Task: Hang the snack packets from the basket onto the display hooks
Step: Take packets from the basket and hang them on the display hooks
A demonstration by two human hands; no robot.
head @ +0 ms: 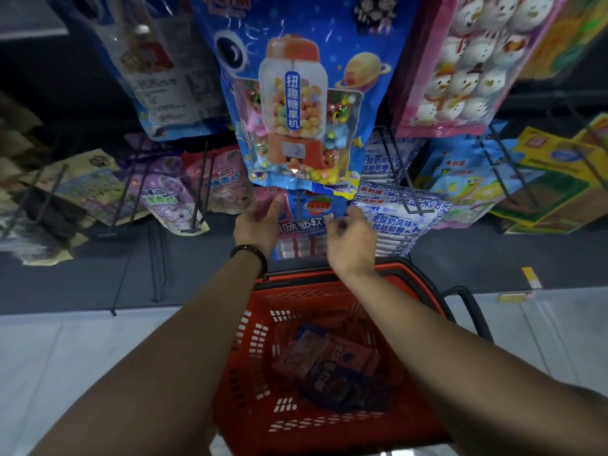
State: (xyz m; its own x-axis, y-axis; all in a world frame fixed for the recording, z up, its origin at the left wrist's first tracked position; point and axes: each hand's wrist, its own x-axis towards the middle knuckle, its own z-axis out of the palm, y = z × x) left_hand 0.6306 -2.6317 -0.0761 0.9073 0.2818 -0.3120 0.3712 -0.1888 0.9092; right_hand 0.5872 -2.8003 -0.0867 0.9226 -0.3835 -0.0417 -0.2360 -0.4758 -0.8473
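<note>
Head view: left grip (260, 225) open, fingers straight, at the left edge of the blue strawberry packet (312, 213). Right grip (352, 241) curled at the right edge, hold unclear. That packet sits under the gumball-machine bag (296, 93), with more packets (329, 360) in the red basket (237, 373) below.

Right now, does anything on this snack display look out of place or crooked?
Yes: the blue snack packet with a clear window at upper left hangs back side out, showing printed label text, while the blue gumball-machine packet and pink snowman packet beside it face forward.
</note>
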